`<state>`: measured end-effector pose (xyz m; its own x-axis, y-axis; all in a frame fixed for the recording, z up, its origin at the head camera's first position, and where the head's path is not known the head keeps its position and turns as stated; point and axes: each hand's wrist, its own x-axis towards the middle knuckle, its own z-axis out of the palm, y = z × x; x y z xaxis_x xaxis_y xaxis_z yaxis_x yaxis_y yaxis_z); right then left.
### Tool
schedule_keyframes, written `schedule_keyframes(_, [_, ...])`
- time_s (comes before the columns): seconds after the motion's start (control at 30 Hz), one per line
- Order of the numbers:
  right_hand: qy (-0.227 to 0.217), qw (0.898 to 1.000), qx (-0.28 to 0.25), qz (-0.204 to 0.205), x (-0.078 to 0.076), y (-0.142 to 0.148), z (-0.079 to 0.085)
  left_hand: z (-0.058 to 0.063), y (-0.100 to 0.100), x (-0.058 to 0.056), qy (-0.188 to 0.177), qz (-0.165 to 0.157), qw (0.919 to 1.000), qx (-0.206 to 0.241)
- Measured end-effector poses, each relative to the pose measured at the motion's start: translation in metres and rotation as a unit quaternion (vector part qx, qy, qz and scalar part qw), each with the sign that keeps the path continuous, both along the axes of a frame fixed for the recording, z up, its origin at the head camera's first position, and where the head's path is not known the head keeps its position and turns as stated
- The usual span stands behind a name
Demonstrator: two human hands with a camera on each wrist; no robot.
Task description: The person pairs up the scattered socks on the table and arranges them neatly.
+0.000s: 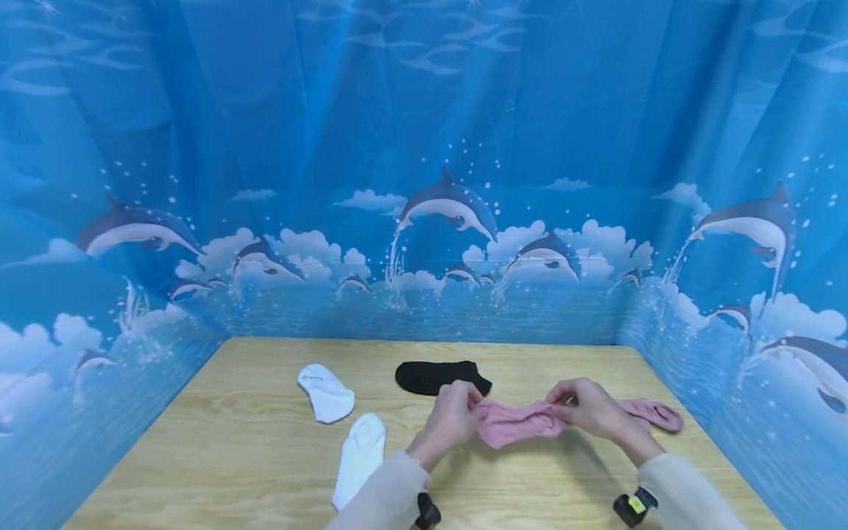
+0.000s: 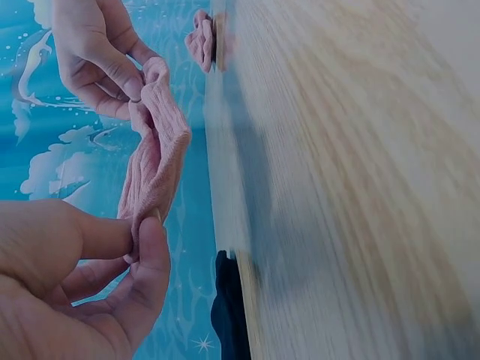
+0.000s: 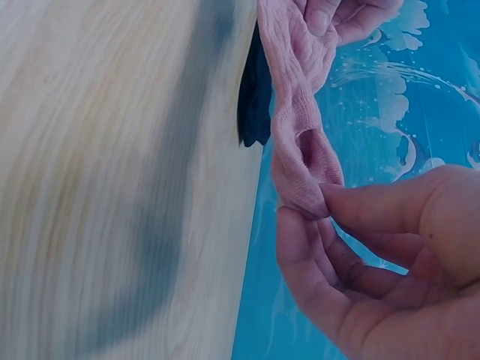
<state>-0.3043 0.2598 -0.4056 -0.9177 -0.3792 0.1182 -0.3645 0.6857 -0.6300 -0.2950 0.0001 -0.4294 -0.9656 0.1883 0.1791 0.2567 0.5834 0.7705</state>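
Observation:
A pink sock (image 1: 520, 425) is stretched between both hands, a little above the table. My left hand (image 1: 456, 416) pinches one end between thumb and fingers, and my right hand (image 1: 589, 407) pinches the other. In the right wrist view the pink sock (image 3: 296, 112) shows a small opening near the right thumb. Seen from the left wrist, the fabric of the sock (image 2: 159, 146) hangs in folds between the two grips. A second pink sock (image 1: 656, 414) with a dark mark lies on the table, partly behind the right hand.
A black sock (image 1: 433, 376) lies behind the left hand. Two white socks, one farther back (image 1: 326, 394) and one nearer (image 1: 360, 456), are at the left on the wooden table (image 1: 232, 442). A blue dolphin-print curtain (image 1: 424, 294) surrounds the back and sides.

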Motion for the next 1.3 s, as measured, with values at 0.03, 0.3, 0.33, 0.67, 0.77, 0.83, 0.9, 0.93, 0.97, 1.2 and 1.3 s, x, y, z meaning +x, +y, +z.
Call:
schedule_keyframes(0.03, [-0.002,1.000,-0.002,-0.002,0.000,-0.002,0.000,0.000,-0.002,0.000,0.000,0.001,1.0000,0.002])
schedule_keyframes(0.3, [-0.026,0.999,-0.021,-0.018,-0.001,-0.019,0.000,0.001,-0.017,-0.001,0.002,0.013,0.9999,0.007])
schedule_keyframes(0.33, [-0.025,0.999,-0.023,-0.018,0.000,-0.021,0.000,0.002,-0.019,-0.001,0.001,0.015,0.9999,0.008])
schedule_keyframes(0.67, [-0.039,0.997,-0.058,-0.029,0.000,-0.037,-0.007,0.007,-0.034,0.000,0.003,0.028,0.9995,0.011])
schedule_keyframes(0.77, [-0.040,0.997,-0.058,-0.042,-0.002,-0.043,-0.009,0.006,-0.039,-0.001,0.017,0.034,0.9993,0.006])
schedule_keyframes(0.83, [-0.045,0.996,-0.061,-0.046,-0.003,-0.047,-0.010,0.005,-0.042,-0.001,0.017,0.038,0.9991,0.008])
schedule_keyframes(0.9, [-0.054,0.995,-0.066,-0.048,-0.005,-0.050,-0.011,0.005,-0.045,-0.002,0.017,0.040,0.9990,0.011])
schedule_keyframes(0.93, [-0.058,0.995,-0.071,-0.048,-0.005,-0.051,-0.012,0.004,-0.046,-0.002,0.017,0.041,0.9989,0.012])
schedule_keyframes(0.97, [-0.062,0.994,-0.073,-0.046,-0.005,-0.052,-0.013,0.004,-0.048,-0.003,0.016,0.041,0.9989,0.015])
schedule_keyframes(1.2, [-0.076,0.992,-0.083,-0.050,-0.007,-0.058,-0.015,0.005,-0.054,-0.003,0.010,0.043,0.9987,0.026])
schedule_keyframes(1.3, [-0.079,0.992,-0.086,-0.056,-0.008,-0.060,-0.015,0.006,-0.057,-0.004,0.019,0.044,0.9985,0.025])
